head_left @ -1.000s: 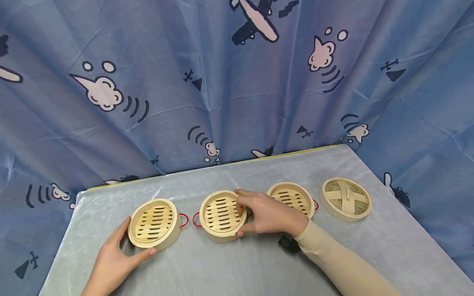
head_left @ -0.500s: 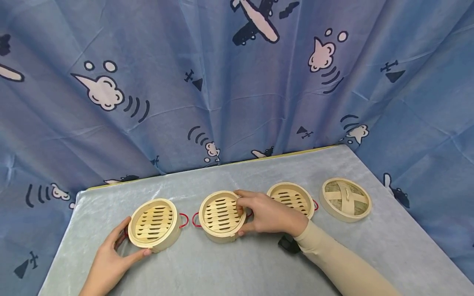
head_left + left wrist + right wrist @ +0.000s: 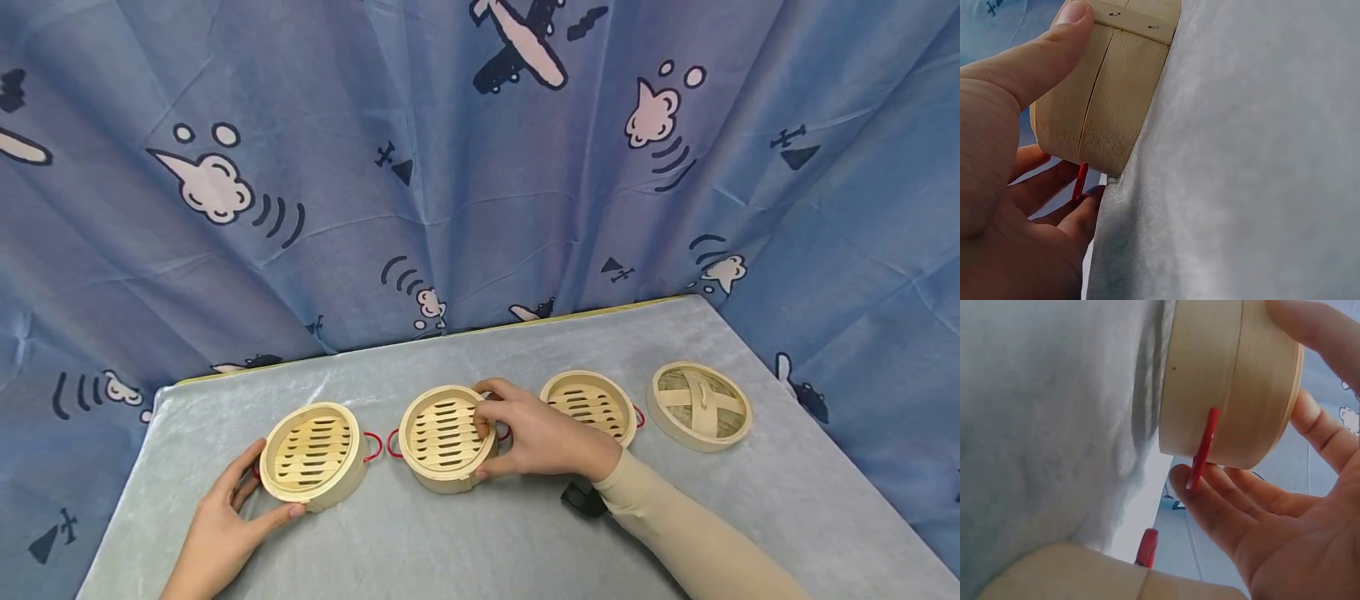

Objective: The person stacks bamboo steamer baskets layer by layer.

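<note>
Two round bamboo steamer baskets with slatted bottoms and red side handles stand on the table under the hands. My left hand (image 3: 225, 521) holds the left steamer basket (image 3: 312, 452), thumb (image 3: 1054, 53) against its near wall and fingers round its left side by the red handle (image 3: 1080, 181). The middle steamer basket (image 3: 442, 435) is gripped by my right hand (image 3: 534, 433) at its right side. That thumb presses the near wall, and a fingertip bends over the rim. Facing handles of the two baskets sit close together, with a small gap between them.
Right of my right hand stands a third steamer basket (image 3: 588, 402), partly hidden by the hand. Farther right lies a woven bamboo lid (image 3: 703, 402) with crossed strips. A small black device (image 3: 583, 498) shows under the right wrist. A blue patterned curtain (image 3: 480, 208) hangs behind the table.
The middle steamer basket has slid slightly left with my right hand, closer to the left one. My left thumb has shifted a little left along its basket's near wall.
</note>
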{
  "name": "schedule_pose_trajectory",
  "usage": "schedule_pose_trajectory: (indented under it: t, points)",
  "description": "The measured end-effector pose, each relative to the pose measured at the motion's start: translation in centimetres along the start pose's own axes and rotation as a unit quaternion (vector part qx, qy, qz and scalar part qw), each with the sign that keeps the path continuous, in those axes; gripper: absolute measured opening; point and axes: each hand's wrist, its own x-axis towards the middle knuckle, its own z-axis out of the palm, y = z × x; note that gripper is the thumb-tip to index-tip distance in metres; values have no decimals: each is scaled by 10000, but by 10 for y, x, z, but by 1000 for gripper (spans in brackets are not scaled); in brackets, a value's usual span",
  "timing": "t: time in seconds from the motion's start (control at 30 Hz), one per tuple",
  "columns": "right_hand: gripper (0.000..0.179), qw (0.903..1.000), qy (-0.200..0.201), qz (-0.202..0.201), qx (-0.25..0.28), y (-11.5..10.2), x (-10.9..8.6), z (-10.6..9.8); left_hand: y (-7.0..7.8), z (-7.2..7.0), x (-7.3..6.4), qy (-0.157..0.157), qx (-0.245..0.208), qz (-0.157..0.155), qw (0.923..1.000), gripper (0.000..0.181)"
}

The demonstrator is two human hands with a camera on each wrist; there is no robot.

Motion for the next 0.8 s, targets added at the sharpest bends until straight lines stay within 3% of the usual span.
schedule_pose_trajectory:
  t: [0.43,0.8]
  points:
    - [42,9992,395,-19,111,-9,10,-3,-3,-2,-3,18,-70,72,9999,106]
    - [44,9967,732,-306,145,-28,35,3,-5,0,1,51,-167,124,9998,105]
